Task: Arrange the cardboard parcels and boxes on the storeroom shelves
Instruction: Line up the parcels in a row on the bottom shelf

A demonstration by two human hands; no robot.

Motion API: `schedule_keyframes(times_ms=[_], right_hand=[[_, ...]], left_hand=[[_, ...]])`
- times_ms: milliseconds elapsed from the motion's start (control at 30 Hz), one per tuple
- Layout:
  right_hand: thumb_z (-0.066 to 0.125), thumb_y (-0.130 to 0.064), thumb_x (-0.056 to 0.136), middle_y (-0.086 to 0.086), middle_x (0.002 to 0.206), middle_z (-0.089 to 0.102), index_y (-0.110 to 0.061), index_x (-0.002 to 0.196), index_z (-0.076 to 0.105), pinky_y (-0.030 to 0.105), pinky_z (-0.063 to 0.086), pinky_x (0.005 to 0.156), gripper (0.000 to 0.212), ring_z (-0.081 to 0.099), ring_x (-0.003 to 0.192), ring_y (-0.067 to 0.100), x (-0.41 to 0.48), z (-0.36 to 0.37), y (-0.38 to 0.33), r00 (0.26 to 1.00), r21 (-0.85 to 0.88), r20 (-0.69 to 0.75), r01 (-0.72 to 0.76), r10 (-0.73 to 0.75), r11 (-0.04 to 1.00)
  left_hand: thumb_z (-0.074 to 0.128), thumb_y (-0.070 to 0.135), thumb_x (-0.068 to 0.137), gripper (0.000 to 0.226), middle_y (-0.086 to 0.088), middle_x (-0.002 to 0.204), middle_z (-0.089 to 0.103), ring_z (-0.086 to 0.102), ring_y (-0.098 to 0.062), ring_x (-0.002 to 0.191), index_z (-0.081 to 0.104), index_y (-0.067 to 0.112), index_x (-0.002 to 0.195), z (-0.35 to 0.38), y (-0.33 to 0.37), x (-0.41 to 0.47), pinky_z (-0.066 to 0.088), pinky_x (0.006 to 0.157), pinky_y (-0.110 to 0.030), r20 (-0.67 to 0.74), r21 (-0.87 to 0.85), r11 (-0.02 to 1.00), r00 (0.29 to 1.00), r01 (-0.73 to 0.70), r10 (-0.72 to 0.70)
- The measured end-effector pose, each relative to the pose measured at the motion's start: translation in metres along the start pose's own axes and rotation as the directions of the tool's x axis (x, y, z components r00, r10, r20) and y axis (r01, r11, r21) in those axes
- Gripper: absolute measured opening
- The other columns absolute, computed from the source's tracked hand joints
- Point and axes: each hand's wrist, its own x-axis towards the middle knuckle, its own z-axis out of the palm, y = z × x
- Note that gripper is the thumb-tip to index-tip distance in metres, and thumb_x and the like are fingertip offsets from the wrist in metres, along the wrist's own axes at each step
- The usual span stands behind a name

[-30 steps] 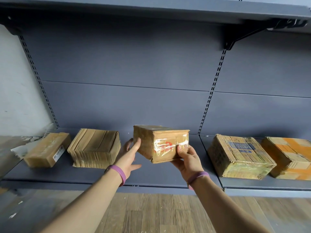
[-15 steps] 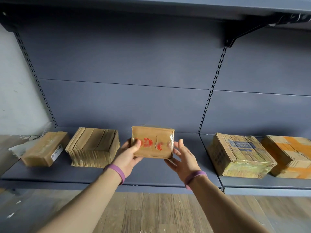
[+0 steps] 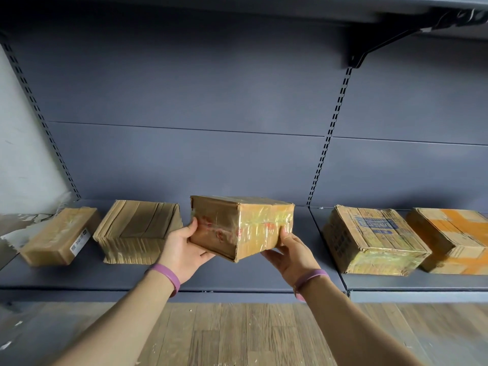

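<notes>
Clasping opposite sides, both hands [image 3: 183, 250] [image 3: 290, 253] hold a tape-wrapped, red-printed cardboard parcel [image 3: 245, 225] above the shelf [image 3: 237, 281].

Left forearm [image 3: 118, 326], right forearm [image 3: 356, 331]: both bare, uncovered down to bottom frame edge. Left hand [image 3: 182, 249], right hand [image 3: 290, 257]: bare. Left wristband [image 3: 167, 276]: plain purple band, smooth, rubbery look, narrow, snug round wrist. Right wristband [image 3: 309, 280]: same kind, same width, reads slightly pinker. Print or marking on either band: too small to tell.
</notes>
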Motion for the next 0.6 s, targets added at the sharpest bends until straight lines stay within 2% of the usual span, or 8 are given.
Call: schedule_keyframes(times_ms=[100,167,200,300,333,400,500,600], right_hand=[[0.05,-0.016,0.103,0.018,0.101,0.07,0.011,0.13,0.052,0.031,0.061,0.065,0.038,0.073,0.082,0.025,0.0,0.001,-0.003,0.997,0.034,-0.04,0.061,-0.059,0.998],[0.053,-0.012,0.101,0.019,0.103,0.068,0.007,0.127,0.05,0.031,0.061,0.06,0.033,0.074,0.076,0.023,0.001,0.001,-0.003,0.991,0.051,-0.082,0.105,-0.101,0.993],[0.055,-0.009,0.1,0.019,0.102,0.068,0.004,0.126,0.051,0.032,0.061,0.059,0.029,0.074,0.074,0.023,0.001,0.002,-0.003,0.988,0.056,-0.095,0.128,-0.122,0.99],[0.058,-0.005,0.098,0.017,0.096,0.069,0.0,0.123,0.052,0.035,0.062,0.061,0.027,0.072,0.076,0.025,-0.001,0.008,-0.005,0.974,0.07,-0.132,0.192,-0.182,0.979],[0.058,-0.004,0.097,0.017,0.095,0.068,0.0,0.122,0.052,0.036,0.062,0.062,0.026,0.071,0.077,0.026,-0.001,0.01,-0.004,0.968,0.079,-0.15,0.213,-0.199,0.974],[0.059,-0.003,0.097,0.016,0.094,0.068,-0.003,0.117,0.052,0.037,0.063,0.063,0.021,0.071,0.077,0.025,-0.002,0.013,-0.004,0.957,0.098,-0.191,0.239,-0.218,0.966],[0.063,-0.001,0.094,0.015,0.09,0.069,-0.005,0.106,0.053,0.039,0.063,0.068,0.017,0.073,0.075,0.025,-0.003,0.015,-0.004,0.959,0.124,-0.192,0.234,-0.208,0.964],[0.067,0.002,0.09,0.013,0.083,0.073,-0.006,0.1,0.054,0.036,0.063,0.069,0.018,0.073,0.075,0.023,-0.005,0.015,-0.003,0.977,0.102,-0.113,0.19,-0.179,0.976]], left_hand=[[0.046,0.035,0.104,0.034,-0.013,0.118,0.072,0.069,-0.029,0.109,0.064,0.014,0.125,0.004,-0.002,0.002,0.055,0.09,-0.046,-0.019,0.019,1.0,1.0,0.0,0.0],[0.048,0.03,0.105,0.028,-0.01,0.108,0.074,0.075,-0.021,0.088,0.066,0.016,0.122,0.007,-0.004,0.006,0.061,0.07,-0.037,-0.062,0.014,0.999,0.998,-0.032,0.033],[0.051,0.029,0.104,0.028,-0.01,0.109,0.074,0.076,-0.02,0.084,0.065,0.017,0.124,0.009,-0.005,0.008,0.063,0.069,-0.036,-0.08,0.015,0.999,0.996,-0.048,0.049],[0.066,0.042,0.092,0.05,-0.012,0.126,0.068,0.069,-0.027,0.111,0.058,0.024,0.138,0.011,-0.008,0.016,0.058,0.093,-0.043,-0.096,-0.012,0.999,0.995,-0.041,0.04],[0.068,0.049,0.087,0.057,-0.012,0.129,0.067,0.066,-0.029,0.118,0.059,0.025,0.137,0.012,-0.008,0.015,0.056,0.097,-0.044,-0.082,0.008,1.0,0.996,-0.027,0.028],[0.07,0.056,0.079,0.066,-0.012,0.129,0.067,0.063,-0.03,0.121,0.059,0.023,0.135,0.016,-0.009,0.013,0.058,0.094,-0.044,-0.022,0.04,0.999,1.0,-0.011,0.012],[0.072,0.047,0.081,0.063,-0.006,0.132,0.066,0.065,-0.025,0.119,0.056,0.024,0.137,0.02,-0.015,0.013,0.058,0.093,-0.039,0.037,0.063,0.997,0.999,-0.042,0.039],[0.072,0.026,0.09,0.049,-0.003,0.131,0.068,0.069,-0.021,0.113,0.057,0.02,0.136,0.017,-0.018,0.017,0.059,0.09,-0.031,-0.018,0.072,0.992,0.995,-0.099,0.101]])
